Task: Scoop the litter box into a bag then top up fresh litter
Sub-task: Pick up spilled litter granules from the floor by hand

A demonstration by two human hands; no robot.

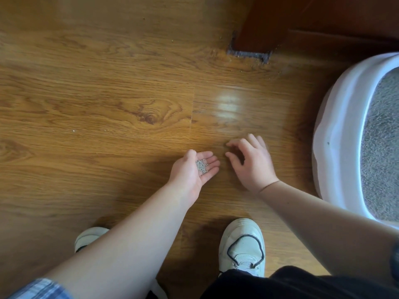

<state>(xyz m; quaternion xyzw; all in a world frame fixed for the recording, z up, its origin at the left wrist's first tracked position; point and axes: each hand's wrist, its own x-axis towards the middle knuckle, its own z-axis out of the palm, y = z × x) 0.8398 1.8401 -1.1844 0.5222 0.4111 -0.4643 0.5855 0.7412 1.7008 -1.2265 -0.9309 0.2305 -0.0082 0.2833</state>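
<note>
Box (336,126) is running near-to-far, right half cropped. Left hand (192,171) is cradling litter (201,166), palm flat; right hand (250,160) is reaching palm-down, splayed, blurred.

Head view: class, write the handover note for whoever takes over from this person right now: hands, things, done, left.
Left hand open, palm up, carrying a small heap of grey grains. Right hand loosely curled over the floor, holding nothing visible.
Litter box at right, filled with grey litter; stray grains lie by the furniture leg.
Done: some spilled grains gathered. No bag or scoop shows.
Left: probably bin the handful, gather remaining grains.
</note>
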